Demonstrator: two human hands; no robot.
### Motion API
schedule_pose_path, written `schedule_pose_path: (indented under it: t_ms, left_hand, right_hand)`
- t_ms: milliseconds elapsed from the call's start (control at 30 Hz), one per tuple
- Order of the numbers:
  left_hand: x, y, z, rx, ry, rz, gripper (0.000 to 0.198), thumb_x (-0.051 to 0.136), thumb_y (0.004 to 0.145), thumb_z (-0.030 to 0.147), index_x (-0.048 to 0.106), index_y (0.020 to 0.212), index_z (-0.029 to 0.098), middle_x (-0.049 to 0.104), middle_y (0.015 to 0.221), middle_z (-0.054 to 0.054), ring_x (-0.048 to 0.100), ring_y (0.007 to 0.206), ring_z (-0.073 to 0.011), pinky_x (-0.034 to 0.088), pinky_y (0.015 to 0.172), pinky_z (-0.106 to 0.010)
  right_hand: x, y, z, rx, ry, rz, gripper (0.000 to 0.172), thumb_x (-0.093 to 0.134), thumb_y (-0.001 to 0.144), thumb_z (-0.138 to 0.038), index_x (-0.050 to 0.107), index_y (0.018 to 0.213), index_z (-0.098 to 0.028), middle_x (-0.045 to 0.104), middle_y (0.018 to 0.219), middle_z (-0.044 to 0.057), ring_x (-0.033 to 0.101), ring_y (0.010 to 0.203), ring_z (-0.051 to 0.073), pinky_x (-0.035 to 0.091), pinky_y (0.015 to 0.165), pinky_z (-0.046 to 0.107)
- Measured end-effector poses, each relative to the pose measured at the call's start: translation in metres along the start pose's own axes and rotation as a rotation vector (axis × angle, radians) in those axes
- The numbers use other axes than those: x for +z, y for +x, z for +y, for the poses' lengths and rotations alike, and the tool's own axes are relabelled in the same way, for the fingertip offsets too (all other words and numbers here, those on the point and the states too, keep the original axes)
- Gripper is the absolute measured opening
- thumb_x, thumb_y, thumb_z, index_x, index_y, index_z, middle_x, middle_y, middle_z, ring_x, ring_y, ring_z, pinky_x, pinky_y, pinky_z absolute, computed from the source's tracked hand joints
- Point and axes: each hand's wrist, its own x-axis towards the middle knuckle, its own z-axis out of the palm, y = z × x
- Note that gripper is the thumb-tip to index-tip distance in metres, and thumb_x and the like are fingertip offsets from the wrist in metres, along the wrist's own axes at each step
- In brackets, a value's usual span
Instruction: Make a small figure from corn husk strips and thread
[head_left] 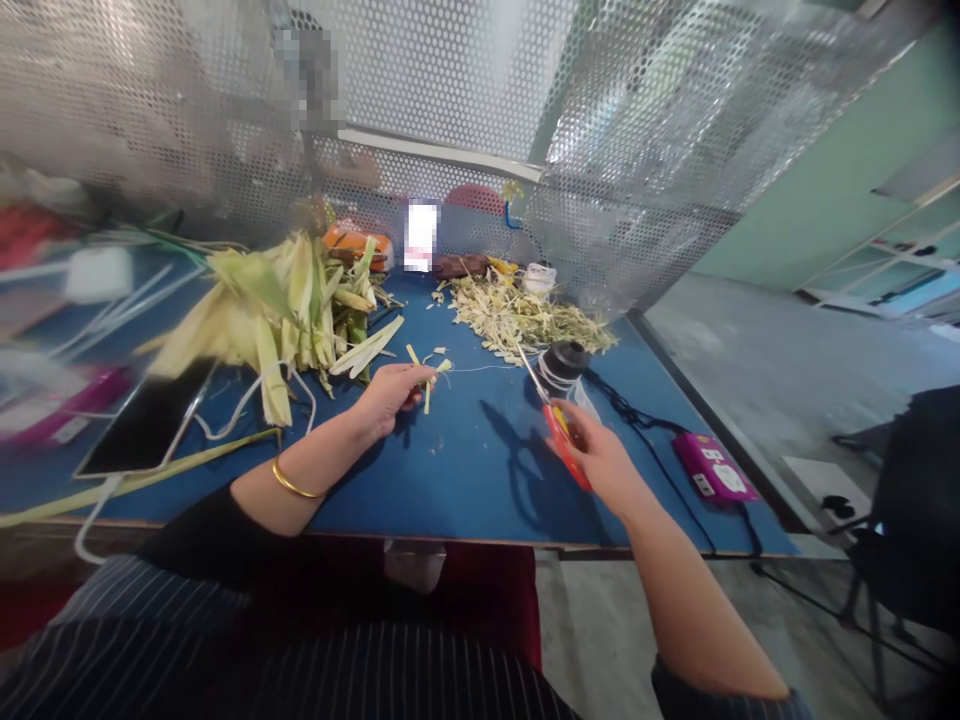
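The left hand (390, 398) pinches a few thin, pale yellow leaf strips (428, 392) just above the blue table (465, 480), a white thread (487, 368) running from them to a spool (564, 362); the right hand (600, 455), apart, grips red-handled scissors (556, 428)

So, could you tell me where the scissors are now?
In the head view, the scissors are in the right hand, over the blue table, beside the black spool.
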Motion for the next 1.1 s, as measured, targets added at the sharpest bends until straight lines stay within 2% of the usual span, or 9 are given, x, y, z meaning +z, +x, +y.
schedule_pose_path:
  t_ms: [67,133,233,367,500,767,1100]
  left_hand:
    - [0.000,0.000,0.000,-0.001,-0.005,0.000,0.016,0.069,0.066,0.028,0.062,0.065,0.014,0.056,0.062,-0.001,0.037,0.044,-0.0034,0.014,0.042,-0.022]
    - [0.000,0.001,0.000,0.002,-0.014,-0.001,0.015,0.069,0.066,0.027,0.062,0.065,0.014,0.057,0.062,-0.001,0.038,0.044,-0.0036,0.015,0.041,-0.021]
    - [-0.002,0.002,0.000,0.000,-0.032,0.014,0.016,0.069,0.066,0.029,0.062,0.068,0.014,0.060,0.066,-0.003,0.039,0.044,-0.0038,0.017,0.040,-0.021]
    - [-0.003,0.004,0.002,-0.002,-0.051,0.022,0.019,0.069,0.068,0.030,0.061,0.068,0.013,0.062,0.069,-0.004,0.039,0.044,-0.0030,0.018,0.039,-0.020]
    - [-0.003,0.004,0.003,0.024,-0.081,0.043,0.016,0.067,0.071,0.026,0.060,0.068,0.012,0.058,0.064,-0.002,0.038,0.043,-0.0026,0.018,0.039,-0.020]
    - [-0.001,0.002,0.001,0.081,-0.086,0.056,0.017,0.065,0.072,0.026,0.058,0.064,0.013,0.053,0.056,0.002,0.037,0.042,-0.0027,0.020,0.039,-0.019]
    - [0.003,0.003,-0.003,0.046,-0.080,0.009,0.016,0.066,0.073,0.026,0.062,0.067,0.012,0.057,0.060,-0.001,0.038,0.043,-0.0024,0.020,0.041,-0.019]
  right_hand:
    - [0.007,-0.008,-0.006,0.029,0.349,-0.158,0.062,0.062,0.079,-0.037,0.041,0.136,-0.024,0.054,0.068,-0.004,0.044,0.045,0.010,0.042,0.048,0.028]
    - [0.017,-0.013,-0.015,0.072,0.507,-0.309,0.058,0.067,0.077,-0.039,0.047,0.129,-0.024,0.050,0.065,-0.006,0.040,0.041,0.007,0.035,0.041,0.024]
    - [0.031,-0.012,-0.031,0.088,0.536,-0.390,0.048,0.071,0.074,-0.038,0.054,0.116,-0.021,0.052,0.073,-0.004,0.043,0.045,0.005,0.032,0.040,0.021]
    - [0.038,-0.005,-0.043,0.026,0.427,-0.447,0.046,0.071,0.074,-0.033,0.054,0.115,-0.021,0.053,0.073,-0.004,0.047,0.056,0.007,0.037,0.046,0.019]
    - [0.037,-0.002,-0.045,-0.017,0.358,-0.473,0.042,0.069,0.076,-0.035,0.054,0.113,-0.023,0.053,0.074,-0.003,0.049,0.061,0.009,0.039,0.049,0.019]
    - [0.048,0.001,-0.042,0.023,0.355,-0.463,0.044,0.065,0.077,-0.049,0.053,0.110,-0.022,0.047,0.062,-0.007,0.041,0.043,0.006,0.035,0.036,0.018]
    - [0.061,0.009,-0.046,-0.056,0.352,-0.415,0.045,0.064,0.078,-0.052,0.055,0.109,-0.022,0.047,0.065,-0.007,0.041,0.047,0.006,0.034,0.042,0.019]
